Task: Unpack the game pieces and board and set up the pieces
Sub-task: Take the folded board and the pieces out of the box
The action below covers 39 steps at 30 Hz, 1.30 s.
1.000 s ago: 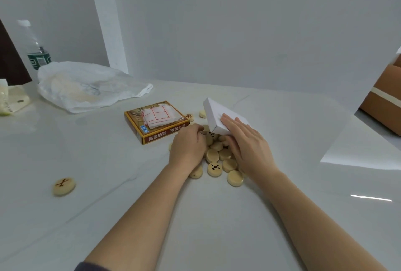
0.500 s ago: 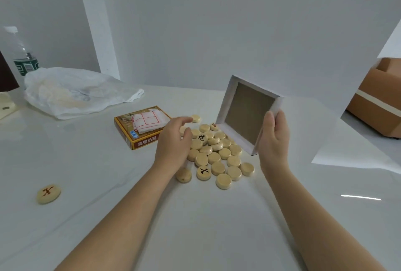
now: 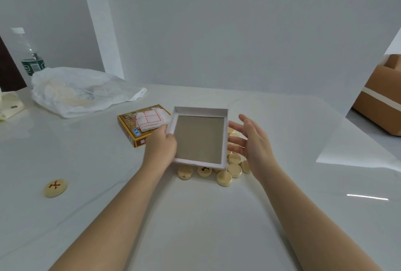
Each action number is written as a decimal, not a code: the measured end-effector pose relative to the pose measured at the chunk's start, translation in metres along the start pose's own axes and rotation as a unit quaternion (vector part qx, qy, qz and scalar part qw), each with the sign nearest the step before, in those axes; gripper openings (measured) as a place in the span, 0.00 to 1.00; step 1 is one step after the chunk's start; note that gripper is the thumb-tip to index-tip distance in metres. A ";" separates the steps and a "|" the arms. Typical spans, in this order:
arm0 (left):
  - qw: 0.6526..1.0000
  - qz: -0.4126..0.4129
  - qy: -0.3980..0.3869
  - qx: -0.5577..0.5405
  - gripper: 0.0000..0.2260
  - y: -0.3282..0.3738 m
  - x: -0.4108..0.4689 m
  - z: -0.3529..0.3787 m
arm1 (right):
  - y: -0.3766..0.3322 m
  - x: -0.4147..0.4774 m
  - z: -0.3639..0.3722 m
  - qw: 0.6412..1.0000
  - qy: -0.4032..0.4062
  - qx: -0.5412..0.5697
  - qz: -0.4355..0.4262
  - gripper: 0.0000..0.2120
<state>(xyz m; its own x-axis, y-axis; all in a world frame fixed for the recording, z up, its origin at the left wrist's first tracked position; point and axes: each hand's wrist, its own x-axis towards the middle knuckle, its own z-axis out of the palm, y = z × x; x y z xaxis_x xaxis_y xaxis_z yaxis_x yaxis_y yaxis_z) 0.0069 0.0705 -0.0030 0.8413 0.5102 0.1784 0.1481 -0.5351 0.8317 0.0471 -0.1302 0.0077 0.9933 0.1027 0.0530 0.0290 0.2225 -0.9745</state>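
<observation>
An empty white box tray [image 3: 199,138] with a grey-brown bottom hangs open side up over the pile of round wooden game pieces [image 3: 230,170]. My left hand [image 3: 160,147] grips its left rim. My right hand [image 3: 251,140] is beside its right rim with fingers spread, holding nothing. Most of the pile is hidden under the tray. One lone piece [image 3: 55,188] with a red mark lies far left. The yellow box lid [image 3: 141,126] lies behind, with the folded white board sheet [image 3: 152,120] with red lines on it.
A crumpled white plastic bag [image 3: 80,90] and a water bottle [image 3: 28,54] sit at the back left of the white table [image 3: 195,227]. A brown cardboard box [image 3: 382,95] stands beyond the table's right edge.
The tray passed from my right hand to my left and turned from tilted upright to open side up over the pieces. My right hand let go and opened.
</observation>
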 end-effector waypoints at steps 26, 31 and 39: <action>0.946 -0.177 0.078 0.262 0.04 -0.066 0.030 -0.109 | 0.004 -0.011 0.001 0.999 -0.001 -0.038 -0.035 0.15; 0.932 -0.159 0.054 0.322 0.04 -0.071 0.015 -0.113 | 0.003 -0.013 0.004 0.996 0.000 -0.072 -0.054 0.16; 0.899 -0.029 0.137 0.414 0.13 -0.098 -0.010 -0.121 | 0.003 -0.014 0.008 0.992 -0.001 -0.103 -0.076 0.15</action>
<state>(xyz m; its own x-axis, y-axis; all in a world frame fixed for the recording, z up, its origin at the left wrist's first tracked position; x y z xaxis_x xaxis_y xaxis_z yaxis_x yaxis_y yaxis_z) -0.0789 0.1996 -0.0228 0.6773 0.6392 0.3643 0.6192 -0.7627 0.1869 0.0319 -0.1232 0.0059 0.9755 0.0849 0.2029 0.2008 0.0325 -0.9791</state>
